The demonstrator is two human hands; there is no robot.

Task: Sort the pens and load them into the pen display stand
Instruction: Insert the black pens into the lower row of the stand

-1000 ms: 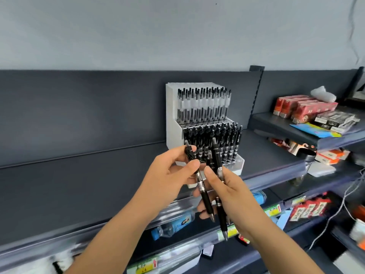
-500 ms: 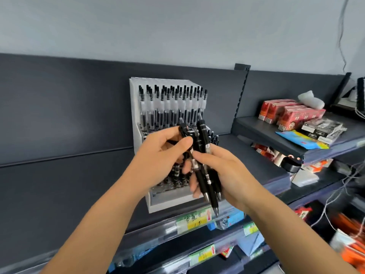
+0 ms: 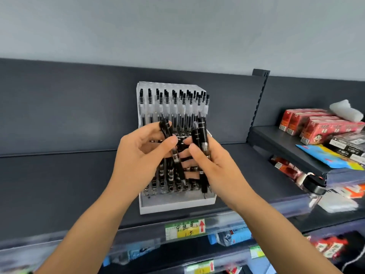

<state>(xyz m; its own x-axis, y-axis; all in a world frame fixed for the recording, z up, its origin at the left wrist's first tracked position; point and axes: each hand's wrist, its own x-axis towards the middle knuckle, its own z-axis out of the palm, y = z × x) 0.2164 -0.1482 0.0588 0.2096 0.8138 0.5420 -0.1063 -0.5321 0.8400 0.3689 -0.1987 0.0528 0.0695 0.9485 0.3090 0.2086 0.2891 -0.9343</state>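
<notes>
Left hand (image 3: 142, 155) pinching one black pen (image 3: 171, 149), right hand (image 3: 209, 165) gripping a black pen bundle (image 3: 201, 139), near the white display stand (image 3: 177, 204) on the dark shelf (image 3: 59, 184)

The white stepped pen display stand (image 3: 173, 205) stands upright on a dark grey shelf (image 3: 59, 184). Its back tier holds clear-barrelled pens (image 3: 174, 109) with black caps, upright in tight rows. Its front tier holds black pens (image 3: 167, 180) with silver bands. In front of the stand, a single black pen (image 3: 171, 144) leans tip-down in the left grip (image 3: 138, 155). Just right of it, a bunch of black pens (image 3: 202, 137) points tip-down in the right grip (image 3: 213, 165).
</notes>
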